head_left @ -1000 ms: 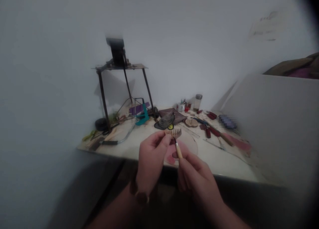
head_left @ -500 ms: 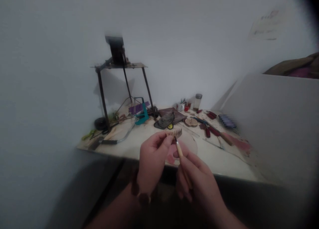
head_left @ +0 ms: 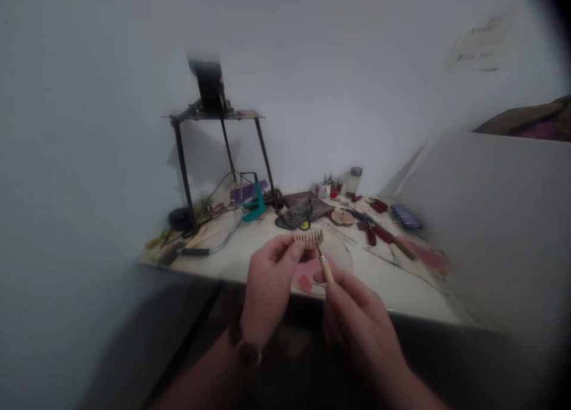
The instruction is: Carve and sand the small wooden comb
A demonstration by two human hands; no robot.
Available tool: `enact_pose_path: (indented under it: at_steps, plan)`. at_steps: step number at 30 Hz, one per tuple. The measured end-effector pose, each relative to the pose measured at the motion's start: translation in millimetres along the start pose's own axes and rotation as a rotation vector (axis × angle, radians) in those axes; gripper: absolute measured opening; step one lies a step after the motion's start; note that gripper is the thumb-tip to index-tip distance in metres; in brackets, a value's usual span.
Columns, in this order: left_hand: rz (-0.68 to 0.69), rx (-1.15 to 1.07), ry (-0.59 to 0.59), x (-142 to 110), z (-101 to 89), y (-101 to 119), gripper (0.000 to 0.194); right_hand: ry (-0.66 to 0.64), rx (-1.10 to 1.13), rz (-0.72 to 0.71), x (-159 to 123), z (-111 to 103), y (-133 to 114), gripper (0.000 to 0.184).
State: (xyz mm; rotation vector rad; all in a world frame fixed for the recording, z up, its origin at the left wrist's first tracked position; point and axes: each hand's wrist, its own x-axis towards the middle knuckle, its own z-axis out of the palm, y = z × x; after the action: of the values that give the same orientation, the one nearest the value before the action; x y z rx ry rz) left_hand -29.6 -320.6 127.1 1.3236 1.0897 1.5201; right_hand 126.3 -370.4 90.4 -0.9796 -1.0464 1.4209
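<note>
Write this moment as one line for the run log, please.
left hand: holds comb | right hand: holds tool, tip by comb, contact unclear | beyond hands: wood slice on table

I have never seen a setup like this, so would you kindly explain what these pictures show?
There is no machine: a person works bare-handed, and every picture comes from one head-worn camera looking forward and down. The left hand holds a small comb-like piece; the right hand holds a slim, pale-handled tool, its tip at or very near the piece. On the table are a round wooden slice, red-handled tools and a teal tool, with a lidded jar standing farther back.
</note>
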Motion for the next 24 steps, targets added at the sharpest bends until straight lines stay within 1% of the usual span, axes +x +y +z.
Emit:
enact_pose_path:
  at_steps: [4,7,11,19,24]
  plan:
    - [-0.013,-0.03,0.004,-1.4,0.7,0.9,0.023,0.013,-0.035,-0.009,0.2,-2.7,5.4,0.06]
    - [-0.02,-0.038,0.009,-2.9,1.7,3.3,0.023,0.0,-0.074,-0.014,1.1,-3.5,3.6,0.06]
    - [-0.02,-0.027,0.0,-3.5,1.6,4.7,0.023,0.014,-0.118,-0.028,1.3,-2.6,-0.1,0.062]
    - [0.013,0.024,-0.005,-2.2,-1.5,2.7,0.022,0.012,-0.084,-0.016,2.0,-0.9,6.2,0.062]
    - [-0.006,0.009,-0.011,-2.6,-0.4,5.3,0.021,0.0,-0.064,-0.031,1.7,1.3,7.4,0.061]
